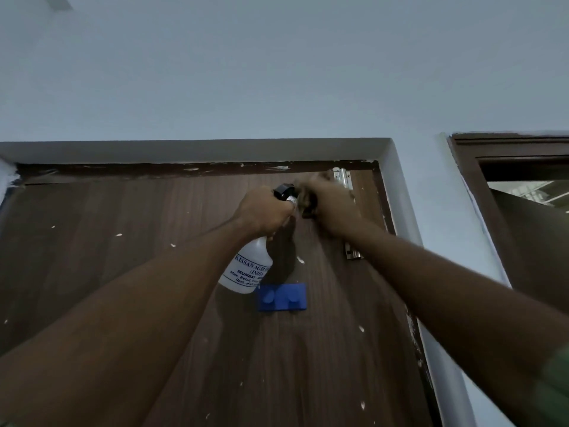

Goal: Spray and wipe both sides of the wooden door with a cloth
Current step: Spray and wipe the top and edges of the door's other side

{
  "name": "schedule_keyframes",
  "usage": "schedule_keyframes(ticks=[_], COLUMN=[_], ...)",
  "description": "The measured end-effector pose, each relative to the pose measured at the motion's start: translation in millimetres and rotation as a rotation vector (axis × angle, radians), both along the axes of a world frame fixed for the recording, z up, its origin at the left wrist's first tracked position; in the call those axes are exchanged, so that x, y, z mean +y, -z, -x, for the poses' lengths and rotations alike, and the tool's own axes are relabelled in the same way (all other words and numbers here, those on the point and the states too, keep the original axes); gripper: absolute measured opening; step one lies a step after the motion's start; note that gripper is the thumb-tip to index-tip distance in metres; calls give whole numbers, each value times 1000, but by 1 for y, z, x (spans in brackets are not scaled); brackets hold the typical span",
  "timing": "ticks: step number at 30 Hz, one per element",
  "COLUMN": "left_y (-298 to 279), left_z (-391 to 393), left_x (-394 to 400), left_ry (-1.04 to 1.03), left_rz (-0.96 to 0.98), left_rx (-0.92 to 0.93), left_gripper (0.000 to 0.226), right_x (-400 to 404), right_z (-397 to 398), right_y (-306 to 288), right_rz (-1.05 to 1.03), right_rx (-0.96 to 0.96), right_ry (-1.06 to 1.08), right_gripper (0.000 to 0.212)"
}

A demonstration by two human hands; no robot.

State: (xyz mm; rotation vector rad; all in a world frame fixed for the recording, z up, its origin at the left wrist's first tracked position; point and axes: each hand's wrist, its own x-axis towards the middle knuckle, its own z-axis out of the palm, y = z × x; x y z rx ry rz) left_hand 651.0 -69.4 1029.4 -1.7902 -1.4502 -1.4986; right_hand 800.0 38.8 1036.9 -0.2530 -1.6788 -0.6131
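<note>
**Top corner of the door, bottle up and cloth pressed on**

Forearms fill the lower part of my view, both raised toward the top of the wooden door (123,257). On the left side, my left hand (261,211) is clenched around the neck of the white spray bottle (246,269), whose black trigger head (284,190) points at the panel. I judge I am holding it that high so the mist lands right where the cloth is working, with the bottle body hanging below, clear of the wood.

Just right of it, my right hand (328,208) is bunched over a brownish cloth (303,201) and pushes it against the door near the upper edge. The hand is blurred, so I cannot tell how the fingers sit beyond that they grasp the cloth.

Below the hands, a blue two-peg hook plate (282,296) is fixed to the panel. Farther right, a metal tower bolt (346,211) runs down near the door's right edge, partly behind my right hand.

As for the door itself: dark brown wood grain, closed in a white-painted frame (400,192), with white paint flecks scattered across it and smears along the top rail.
</note>
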Motion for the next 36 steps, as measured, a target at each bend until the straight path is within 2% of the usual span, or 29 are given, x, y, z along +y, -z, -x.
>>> schedule_keyframes(ticks=[2,4,6,9,11,14,16,17,20,22,24,27,28,29,31,33,34,36], left_y=[-2,-4,-3,1,1,-3,-3,-2,0,-1,-3,-5,-5,-4,-1,1,1,0], left_z=[6,15,22,26,27,30,35,36,44,49,55,64,67,70,77,82,84,86], left_x=[-1,0,-1,0,1,2,2,1,-4,-7,-10,-16,-17,-19,-21,-22,-22,-25], left_ry=[-25,-26,-2,5,-5,6,11,18,22,-8,-22,-27,-24,-18,-12,-17,-9,7], left_rz=[-28,-32,-23,-4,-9,-32,-23,-15,-1,19,42,37,31,26,19,10,15,22], left_rx=[-4,-21,-28,7,23,-4,-11,-11,-4,-7,-36,-70,-71,-70,-62,-56,-57,-71], left_gripper=[25,23,20,24,25,25,22,20,19,20,22,24,24,23,24,29,30,24], right_x=[-7,-12,-9,5,7,6,4,6,10,4,2,-3,-5,-4,5,11,9,-2], right_z=[-7,9,32,37,27,25,42,49,49,34,26,42,52,62,71,65,62,62], right_y=[-33,-22,22,61,29,-26,-24,-12,29,9,-29,-42,-27,-7,26,16,2,-26], right_rz=[63,68,56,-117,-152,-21,43,44,-109,-166,-87,38,48,5,-111,-135,-128,-74], right_rx=[108,200,168,-24,-53,116,181,148,-149,-250,-132,91,68,-10,-256,-397,-367,-190], right_ry=[32,-23,-88,47,45,-93,-140,-135,-24,11,-33,-217,-284,-264,-68,67,58,-90], right_gripper=[37,35,39,57,49,45,47,49,54,46,34,44,42,42,51,59,53,40])
